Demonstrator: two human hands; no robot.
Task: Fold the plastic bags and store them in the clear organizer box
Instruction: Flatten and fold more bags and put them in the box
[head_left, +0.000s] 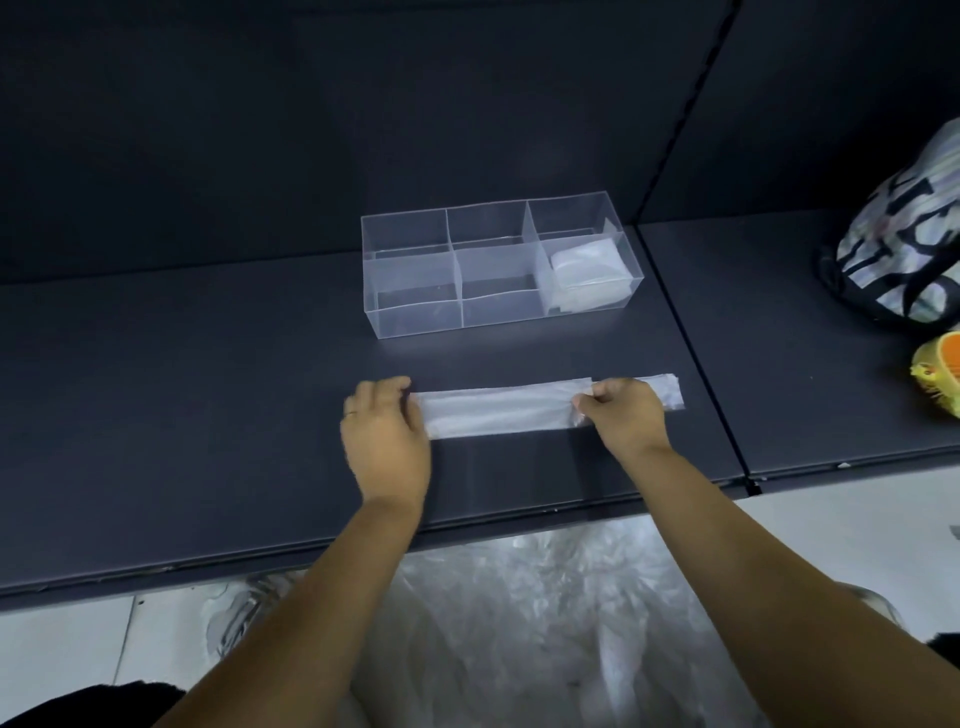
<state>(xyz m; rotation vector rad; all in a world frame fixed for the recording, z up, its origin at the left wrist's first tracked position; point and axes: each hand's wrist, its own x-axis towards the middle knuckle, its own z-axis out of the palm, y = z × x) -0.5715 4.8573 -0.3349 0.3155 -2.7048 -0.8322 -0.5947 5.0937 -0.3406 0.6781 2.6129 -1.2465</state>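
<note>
Bag strip (498, 410): one plastic bag already folded into a long narrow band. It lies flat on the shelf (208, 389), parallel to the front edge, between that edge and the box (415, 306).

Handling, my read:
- Thin film, near weightless, limp, no stiffness of its own.
- Slick on the smooth shelf, so it will likely slide and spring open if let go.
- Not fragile, but the creases won't hold unless pressed.
- Best grip: pinch at the ends, through all layers, and keep one end pinned while the other is folded over.

Hands:
- Left hand (382, 431) sits on the strip's left end, fingers bent down over it. It's blurred, so can't tell whether it pinches or only presses.
- Right hand (623, 415) pinches the strip between thumb and fingers, a little in from the right end. A short tail sticks out past it.

Counts:
- 1 strip in work.
- 1 clear box, 6 compartments in two rows of three.
- 1 folded bag (584, 270) stored, in the near right compartment. The other 5 look empty.
- Pile of loose bags (519, 623) below the shelf's front edge: crumpled together, can't count.
- At the shelf's right edge: 1 patterned bag (904, 234) and 1 orange-yellow item (943, 371). Neither is part of the job.
</note>
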